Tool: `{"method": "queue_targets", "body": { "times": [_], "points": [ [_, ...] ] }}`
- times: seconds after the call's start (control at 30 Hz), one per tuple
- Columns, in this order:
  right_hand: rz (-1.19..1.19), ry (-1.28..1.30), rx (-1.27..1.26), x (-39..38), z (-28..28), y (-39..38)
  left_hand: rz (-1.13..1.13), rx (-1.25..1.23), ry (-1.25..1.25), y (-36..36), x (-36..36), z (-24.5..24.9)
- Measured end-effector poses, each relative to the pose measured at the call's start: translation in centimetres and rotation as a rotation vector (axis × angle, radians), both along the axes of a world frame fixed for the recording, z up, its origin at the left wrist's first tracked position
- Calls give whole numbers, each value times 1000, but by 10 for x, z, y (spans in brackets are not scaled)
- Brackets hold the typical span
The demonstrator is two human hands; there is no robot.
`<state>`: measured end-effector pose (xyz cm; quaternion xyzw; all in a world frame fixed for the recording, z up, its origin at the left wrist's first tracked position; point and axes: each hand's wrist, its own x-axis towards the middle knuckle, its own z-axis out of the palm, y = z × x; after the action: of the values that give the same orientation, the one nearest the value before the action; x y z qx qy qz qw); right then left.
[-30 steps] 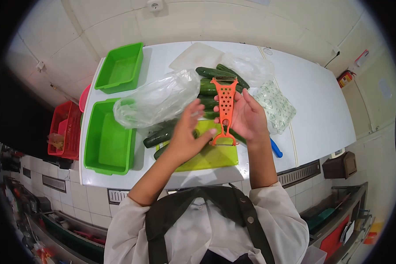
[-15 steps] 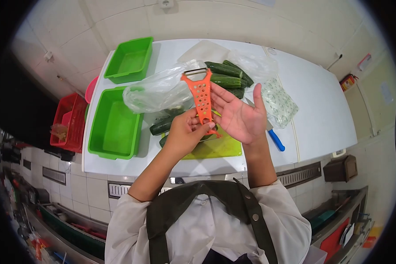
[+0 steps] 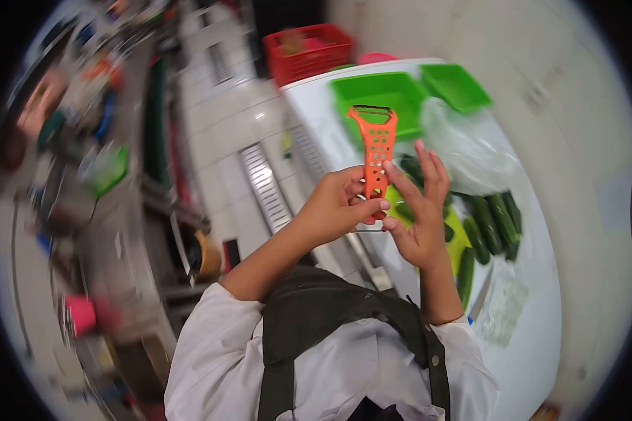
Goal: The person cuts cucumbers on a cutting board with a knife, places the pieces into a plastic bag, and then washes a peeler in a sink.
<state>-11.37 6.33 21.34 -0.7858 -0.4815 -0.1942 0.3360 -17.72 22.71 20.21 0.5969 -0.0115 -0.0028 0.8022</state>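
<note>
My left hand (image 3: 338,207) grips an orange peeler (image 3: 380,144) near the bottom of its handle, thumb in front. The peeler stands upright with its metal blade at the top and a holed flat body. My right hand (image 3: 421,228) is just right of the handle, fingers spread, with the index fingertip right at the peeler's edge. Behind my right hand lies a yellow-green cutting board (image 3: 459,237), partly covered by it. Long green cucumber-like vegetables (image 3: 495,223) lie on the white table to the right.
A large green tub (image 3: 409,116) and a smaller green tub (image 3: 458,88) stand at the table's far end, near a clear plastic bag (image 3: 463,154). A knife (image 3: 480,300) lies beside a patterned bag (image 3: 505,309). A red crate (image 3: 309,59) is beyond. Left is a cluttered metal counter (image 3: 102,231).
My view and body have turned left, bringing the floor and metal counter into sight. The peeler stays in my left hand; my right hand has turned from palm-up to fingers beside the handle.
</note>
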Motion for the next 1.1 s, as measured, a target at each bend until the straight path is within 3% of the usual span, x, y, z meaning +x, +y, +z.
{"method": "queue_targets", "body": {
  "times": [0.1, 0.2, 0.3, 0.47, 0.57, 0.6, 0.73, 0.77, 0.87, 0.93, 1.03, 1.1],
  "points": [
    [228, 43, 89, -32, -7, 38, 188, 42, 70, 21, -66, -2],
    [412, 20, -2, -74, -7, 82, 405, 26, 34, 35, -134, -11],
    [667, -18, -61, -120, -3, 126, 603, 53, 185, 48, -212, 8],
    [1081, -84, -46, -222, 5, 195, 971, -29, 42, 67, -335, -6],
    [1285, -129, -37, -290, 4, 237, 1124, -70, 102, 73, -411, -1],
    [1349, -149, -8, -315, 3, 254, 1182, -65, -12, 76, -438, -12],
    [1511, -128, 41, -416, -1, 302, 1368, -73, -12, 67, -536, -9],
    [1530, -58, 29, -436, -9, 315, 1416, -78, 13, 64, -555, -8],
    [2024, 1010, -283, -486, -12, 338, 1524, -106, 42, 60, -594, -8],
    [2089, 1814, -544, -509, -15, 350, 1593, -96, 32, 63, -606, -18],
    [1995, 2276, -794, -529, -13, 369, 1664, -99, 65, 75, -615, -25],
    [2004, 2293, -862, -539, -20, 387, 1740, -158, 78, 80, -615, -28]
  ]
}}
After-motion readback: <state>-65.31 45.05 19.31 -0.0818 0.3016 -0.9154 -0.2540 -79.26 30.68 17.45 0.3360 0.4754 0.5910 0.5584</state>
